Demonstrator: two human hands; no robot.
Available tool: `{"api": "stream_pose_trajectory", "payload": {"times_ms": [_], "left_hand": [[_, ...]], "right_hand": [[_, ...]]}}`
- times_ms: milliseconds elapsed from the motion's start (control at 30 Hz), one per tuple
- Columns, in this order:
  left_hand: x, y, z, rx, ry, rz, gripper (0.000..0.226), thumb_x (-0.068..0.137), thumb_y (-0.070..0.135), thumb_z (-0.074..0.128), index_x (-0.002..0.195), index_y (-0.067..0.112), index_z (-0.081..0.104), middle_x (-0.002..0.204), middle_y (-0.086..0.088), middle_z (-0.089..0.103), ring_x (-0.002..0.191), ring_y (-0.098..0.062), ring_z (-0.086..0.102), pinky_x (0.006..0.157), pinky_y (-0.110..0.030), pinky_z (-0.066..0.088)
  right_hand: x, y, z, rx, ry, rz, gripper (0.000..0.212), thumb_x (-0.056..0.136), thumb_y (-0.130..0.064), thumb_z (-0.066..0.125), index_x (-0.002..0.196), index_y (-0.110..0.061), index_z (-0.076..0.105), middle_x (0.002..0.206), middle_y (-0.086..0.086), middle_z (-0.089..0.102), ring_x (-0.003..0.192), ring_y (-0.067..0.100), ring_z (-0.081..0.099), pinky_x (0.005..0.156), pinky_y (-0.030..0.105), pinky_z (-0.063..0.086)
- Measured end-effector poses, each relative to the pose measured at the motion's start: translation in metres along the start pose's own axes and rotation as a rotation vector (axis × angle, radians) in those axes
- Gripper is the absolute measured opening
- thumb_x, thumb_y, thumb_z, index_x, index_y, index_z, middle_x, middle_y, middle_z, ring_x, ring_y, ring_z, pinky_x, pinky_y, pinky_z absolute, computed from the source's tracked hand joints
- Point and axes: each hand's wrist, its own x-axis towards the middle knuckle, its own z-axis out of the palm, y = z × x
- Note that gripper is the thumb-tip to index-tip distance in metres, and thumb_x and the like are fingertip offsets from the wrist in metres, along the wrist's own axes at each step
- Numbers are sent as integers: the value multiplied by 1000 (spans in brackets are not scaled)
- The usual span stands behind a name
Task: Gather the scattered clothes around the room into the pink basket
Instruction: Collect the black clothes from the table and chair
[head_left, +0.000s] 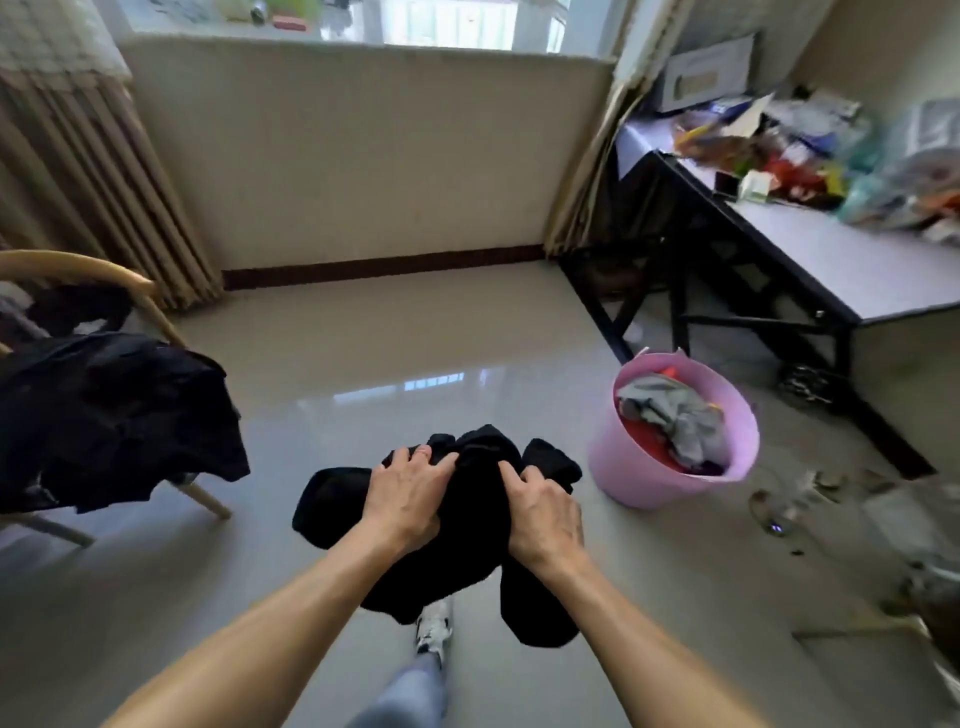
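- Grip: the left hand and right hand both have their fingers curled into a black garment. They hold it bunched above the floor, close together, with cloth filling the gap between them.
- Load: the garment is wider than the grip and its long run goes left to right. One lobe juts out beyond the left hand, and loose ends hang below both wrists, toward a white shoe.
- Governing relation: the pink basket stands on the floor to the right of the grip and slightly ahead, near the cloth but apart from it. The right hand is the nearer one.
- Basket contents: a grey garment lies over something red. There appears to be room on top.
- Path: nothing stands between the right hand and the near rim. The risk, as judged, is that the hanging ends drape over that rim or fall outside it.
- Surroundings: a cluttered table stands beyond the basket, and floor debris lies past the basket's right side.
- Outstanding: well to the left of the grip, a chair carries dark clothes, apparently not yet collected.
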Motion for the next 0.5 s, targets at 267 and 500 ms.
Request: {"api": "stream_pose_trajectory", "payload": {"times_ms": [267, 500], "left_hand": [[165, 118, -65, 6, 126, 365, 68, 79, 21, 58, 140, 30, 31, 121, -8, 49, 111, -31, 47, 80, -41, 45], [265, 253, -113, 88, 185, 661, 62, 80, 21, 61, 136, 27, 35, 115, -10, 50, 109, -34, 48, 76, -43, 44]], "right_hand": [[75, 146, -69, -24, 193, 300, 44, 88, -13, 44, 130, -26, 41, 102, 8, 51, 94, 34, 61, 69, 40, 46], [100, 285, -110, -11, 336, 533, 42, 88, -15, 48, 128, -27, 44, 100, 9, 53, 88, 36, 63, 64, 40, 42]]}}
